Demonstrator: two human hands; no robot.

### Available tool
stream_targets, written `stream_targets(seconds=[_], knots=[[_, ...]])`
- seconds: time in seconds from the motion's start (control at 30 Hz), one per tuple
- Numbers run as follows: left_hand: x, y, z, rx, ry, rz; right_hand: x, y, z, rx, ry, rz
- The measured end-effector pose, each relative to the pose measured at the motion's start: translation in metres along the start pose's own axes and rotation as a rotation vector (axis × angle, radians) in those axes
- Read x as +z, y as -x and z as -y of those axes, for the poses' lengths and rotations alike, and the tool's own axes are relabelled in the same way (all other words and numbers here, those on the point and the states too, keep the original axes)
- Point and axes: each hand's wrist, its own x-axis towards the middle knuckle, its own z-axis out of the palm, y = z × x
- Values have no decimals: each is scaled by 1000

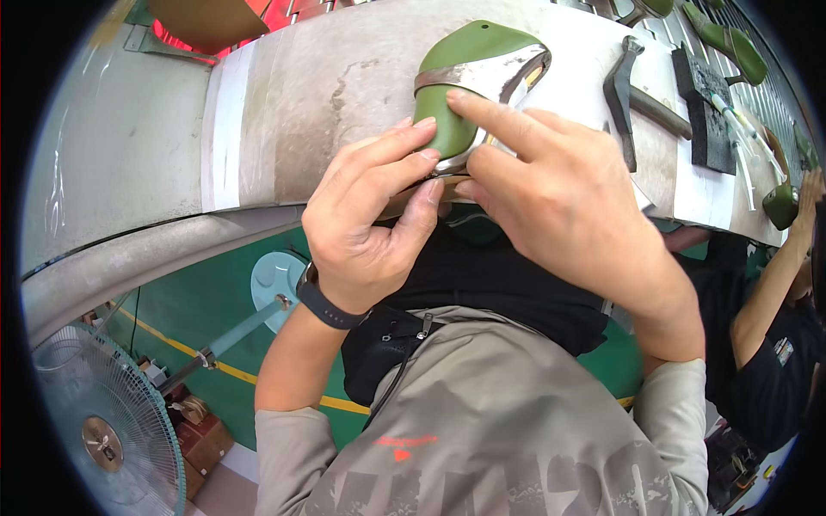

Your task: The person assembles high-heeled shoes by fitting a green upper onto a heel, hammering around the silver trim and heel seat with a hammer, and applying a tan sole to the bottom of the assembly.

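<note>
Green shoe last (469, 73): olive, smooth and rounded, wrapped by a shiny silver upper with a brownish band across it; it lies on the grey surface (310, 95) directly ahead of both hands, its near end at the surface's front edge. Left hand (370, 215): palm down, fingers bent and laid together on the near end of the last, thumb tucked beneath at the surface's edge, pinching the last and its silver upper; a dark watch (327, 303) sits on the wrist. Right hand (551, 193): forefinger stretched forward and pressed flat on the green top of the last, remaining fingers curled against its side, so both hands grip the one piece and touch each other at the fingertips. Beyond the right hand: a dark hammer-like tool (621, 90) and a black block (705, 107), near but apart from the last. Farther right: more green lasts (731, 43) and another person's arm (774, 275) reaching to the surface. Open room: bare grey surface to the left of the left hand. Below the surface's edge, left of the forearm: a floor fan (103, 430) on green floor.
</note>
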Motion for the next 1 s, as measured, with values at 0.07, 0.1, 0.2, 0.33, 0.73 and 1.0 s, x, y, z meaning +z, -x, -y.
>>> stream_targets(seconds=[0.07,0.1,0.2,0.33,0.73,1.0], knots=[[-2,-5,-7,-76,-9,-7,-2,-1,-7,-31,62,-87],[-1,-7,-10,-74,-5,-4,-2,1,-12,-26,64,-88],[3,-13,-17,-44,-104,46,0,2,-22,-124,40,-58],[6,-20,-20,31,-284,75,-6,-1,-23,-109,44,17],[12,-43,-30,11,-362,78,-20,7,-25,-79,139,-59],[65,-173,47,0,-97,581,-47,32,-16,135,337,-341]])
